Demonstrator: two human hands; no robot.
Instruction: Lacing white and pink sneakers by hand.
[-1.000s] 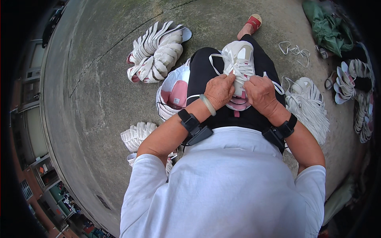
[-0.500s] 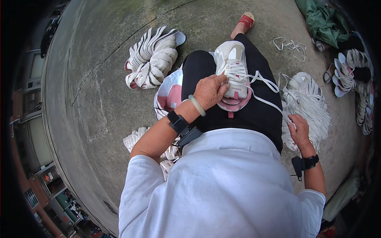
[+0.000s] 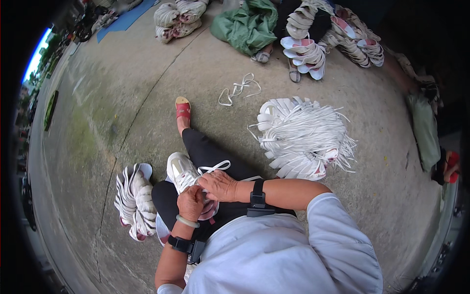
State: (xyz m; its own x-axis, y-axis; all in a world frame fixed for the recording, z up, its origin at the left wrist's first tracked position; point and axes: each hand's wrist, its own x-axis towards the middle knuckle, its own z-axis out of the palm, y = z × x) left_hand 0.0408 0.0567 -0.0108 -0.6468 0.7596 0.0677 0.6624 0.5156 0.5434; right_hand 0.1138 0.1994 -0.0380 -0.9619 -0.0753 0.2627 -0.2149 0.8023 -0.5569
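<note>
A white and beige shoe (image 3: 178, 165) with pink lining rests on my black-trousered lap, toe pointing away from me. Both of my hands meet over its lacing. My left hand (image 3: 191, 202) is closed, its fingertips pinching at the white shoelace by the eyelets. From the right, my right hand (image 3: 218, 186) reaches across with bent fingers closed on the same shoelace (image 3: 215, 167), which loops out above the knuckles. The fingers partly cover the shoe's tongue and the exact grip.
A ring of white shoe uppers (image 3: 134, 203) lies left of my knee. On the right is a large bundle with many laces (image 3: 303, 139). A loose lace (image 3: 240, 89) lies ahead on the concrete. Farther off are a green sack (image 3: 249, 27) and more bundled uppers (image 3: 306, 56).
My right hand has left the laced bundle at the right and come to the shoe's lacing beside my left hand. The whole view has swung to the right.
</note>
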